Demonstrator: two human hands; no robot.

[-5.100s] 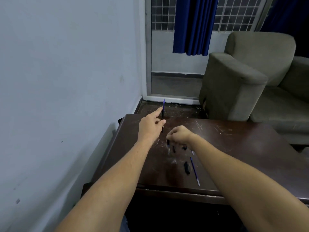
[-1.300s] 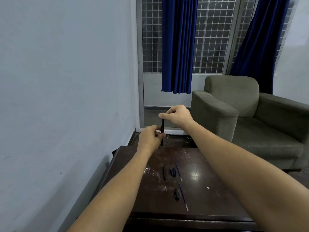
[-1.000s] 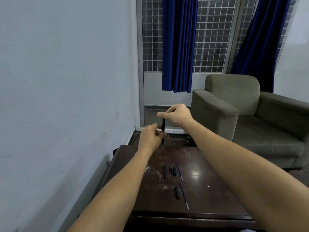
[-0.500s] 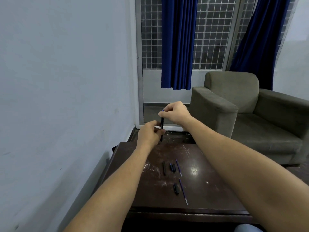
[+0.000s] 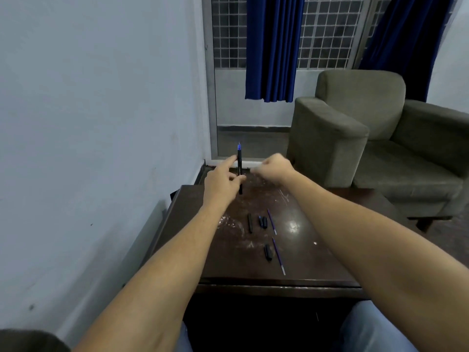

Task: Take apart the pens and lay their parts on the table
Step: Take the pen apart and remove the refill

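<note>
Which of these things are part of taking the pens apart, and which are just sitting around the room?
Part of the job:
- pen, held upright in the left hand
- right hand, closed
- two blue refills
- black pen pieces
- table

Just there:
- armchair
- blue curtains
- barred window

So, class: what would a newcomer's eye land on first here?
The black pen held upright in the left hand, blue tip up, above the table's far edge. Then the right hand, fisted beside it. Below, loose pen parts lie on the dark tabletop.
</note>
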